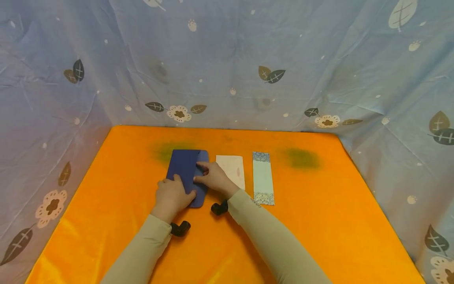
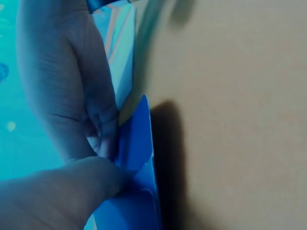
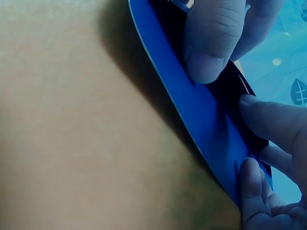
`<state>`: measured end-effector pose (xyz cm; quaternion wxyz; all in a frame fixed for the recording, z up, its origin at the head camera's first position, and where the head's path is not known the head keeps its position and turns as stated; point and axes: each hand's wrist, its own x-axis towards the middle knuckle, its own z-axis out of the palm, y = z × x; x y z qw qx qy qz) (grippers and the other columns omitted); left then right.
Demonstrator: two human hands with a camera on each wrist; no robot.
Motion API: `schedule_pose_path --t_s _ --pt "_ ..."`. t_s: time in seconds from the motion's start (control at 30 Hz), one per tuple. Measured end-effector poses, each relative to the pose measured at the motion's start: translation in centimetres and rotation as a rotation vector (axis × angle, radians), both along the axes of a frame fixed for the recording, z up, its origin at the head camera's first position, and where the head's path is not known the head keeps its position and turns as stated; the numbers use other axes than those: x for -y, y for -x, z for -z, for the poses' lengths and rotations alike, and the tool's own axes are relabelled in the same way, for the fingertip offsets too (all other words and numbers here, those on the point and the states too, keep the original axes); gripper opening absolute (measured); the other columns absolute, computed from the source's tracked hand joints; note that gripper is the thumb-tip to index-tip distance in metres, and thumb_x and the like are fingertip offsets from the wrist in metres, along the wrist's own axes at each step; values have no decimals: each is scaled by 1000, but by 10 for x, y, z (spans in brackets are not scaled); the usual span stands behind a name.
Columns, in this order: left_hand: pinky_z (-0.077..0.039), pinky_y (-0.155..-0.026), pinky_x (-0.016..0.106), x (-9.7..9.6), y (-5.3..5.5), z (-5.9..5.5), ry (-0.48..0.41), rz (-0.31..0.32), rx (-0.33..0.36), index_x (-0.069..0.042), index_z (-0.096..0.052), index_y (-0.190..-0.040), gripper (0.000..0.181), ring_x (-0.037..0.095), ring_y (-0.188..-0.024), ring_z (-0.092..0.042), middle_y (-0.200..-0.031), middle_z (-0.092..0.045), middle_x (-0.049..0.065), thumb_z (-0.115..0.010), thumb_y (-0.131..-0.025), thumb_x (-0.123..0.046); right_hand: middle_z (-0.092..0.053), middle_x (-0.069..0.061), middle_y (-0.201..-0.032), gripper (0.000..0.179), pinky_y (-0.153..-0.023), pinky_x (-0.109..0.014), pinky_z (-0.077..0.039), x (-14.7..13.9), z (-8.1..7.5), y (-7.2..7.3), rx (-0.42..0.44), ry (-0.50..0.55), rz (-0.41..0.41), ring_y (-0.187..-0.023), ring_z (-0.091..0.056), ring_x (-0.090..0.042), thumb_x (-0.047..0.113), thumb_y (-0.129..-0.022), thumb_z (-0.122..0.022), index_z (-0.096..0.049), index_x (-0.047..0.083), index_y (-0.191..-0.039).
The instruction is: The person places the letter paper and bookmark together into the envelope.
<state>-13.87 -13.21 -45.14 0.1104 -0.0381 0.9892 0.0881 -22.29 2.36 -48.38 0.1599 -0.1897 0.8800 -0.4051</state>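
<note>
A dark blue envelope point(image 1: 181, 161) lies on the table with its flap point(image 1: 202, 189) along the right side, partly raised. My left hand point(image 1: 172, 196) rests on it from the lower left, fingers spread, with the thumb point(image 2: 96, 184) pressing near the flap's near end. From the right, my right hand point(image 1: 216, 178) holds the flap between thumb and fingers; the right wrist view shows its fingertips point(image 3: 252, 175) against the blue paper point(image 3: 192, 110). Beneath the palm, part of the envelope is hidden.
Right of the envelope lies a pale card point(image 1: 230, 165), partly covered by my right hand. Farther right is a white strip with patterned ends point(image 1: 263, 177). The orange tablecloth point(image 1: 319, 221) meets a leaf-printed curtain point(image 1: 227, 79) at the back and sides.
</note>
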Motion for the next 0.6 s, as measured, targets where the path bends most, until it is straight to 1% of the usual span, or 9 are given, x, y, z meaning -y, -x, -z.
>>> schedule_pose_path --t_s 0.23,0.43,0.5,0.6 --pt "-47 -84 58 2 0 3 6 40 -42 19 -34 -138 98 59 -106 -47 -116 -47 47 -64 -83 -56 -62 -10 -118 60 -79 -28 -51 0 -2 -3 -39 4 -1 -95 -60 -15 29 -87 -73 -52 12 -141" --pt "-46 -85 58 1 0 2 -4 46 -49 18 -36 -138 97 59 -106 -47 -118 -47 47 -64 -82 -57 -62 -10 -113 57 -79 -30 -50 -1 -4 -5 -63 -6 13 -92 -59 -16 22 -87 -74 -54 9 -139" --pt "-46 -86 58 2 0 2 3 43 -48 18 -37 -138 98 59 -107 -46 -118 -47 47 -64 -82 -58 -61 -10 -110 57 -78 -29 -50 0 -5 -5 -61 -8 16 -90 -58 -15 20 -87 -74 -53 7 -139" --pt "-47 -83 57 3 -1 3 7 33 -54 17 -38 -137 98 58 -104 -47 -117 -47 46 -65 -81 -59 -60 -10 -110 57 -78 -29 -50 1 -6 -5 -50 4 19 -89 -58 -15 19 -87 -73 -52 6 -139"
